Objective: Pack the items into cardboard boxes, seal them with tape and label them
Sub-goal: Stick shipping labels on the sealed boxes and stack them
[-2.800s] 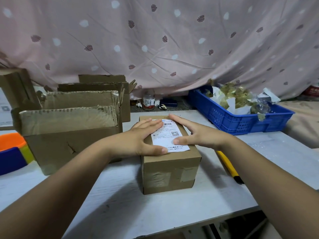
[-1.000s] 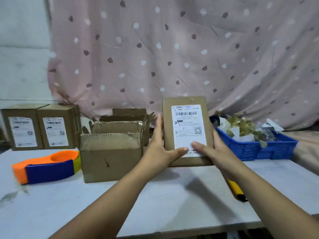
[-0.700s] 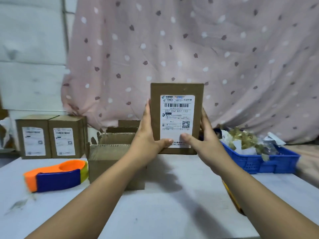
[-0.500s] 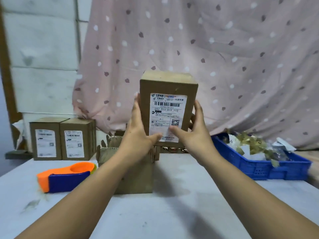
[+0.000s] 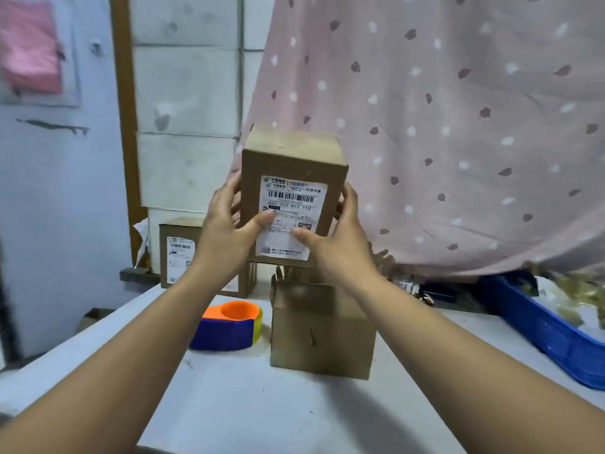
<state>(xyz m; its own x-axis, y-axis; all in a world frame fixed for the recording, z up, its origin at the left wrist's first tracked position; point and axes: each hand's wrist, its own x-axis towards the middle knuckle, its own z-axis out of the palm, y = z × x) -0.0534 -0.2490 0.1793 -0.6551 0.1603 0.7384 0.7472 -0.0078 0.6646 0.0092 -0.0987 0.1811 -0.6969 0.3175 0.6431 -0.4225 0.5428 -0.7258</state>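
A sealed cardboard box [image 5: 294, 158] is held in the air above the table, its white shipping label [image 5: 291, 204] facing me. My left hand [image 5: 226, 231] grips its left side with the thumb on the label. My right hand [image 5: 340, 237] grips its right side, thumb on the label's lower part. Behind my left hand, labelled sealed boxes [image 5: 178, 250] stand at the table's back left. An empty cardboard box [image 5: 322, 332] stands on the table below the held box.
An orange, blue and yellow tape dispenser [image 5: 229, 326] lies left of the empty box. A blue crate [image 5: 550, 335] with wrapped items sits at the right. A spotted pink curtain [image 5: 442, 126] hangs behind. The white table [image 5: 262, 404] extends toward me.
Both hands lifted the labelled box off the table, turned its label toward me and carried it up and to the left, toward the sealed boxes. My view swung left.
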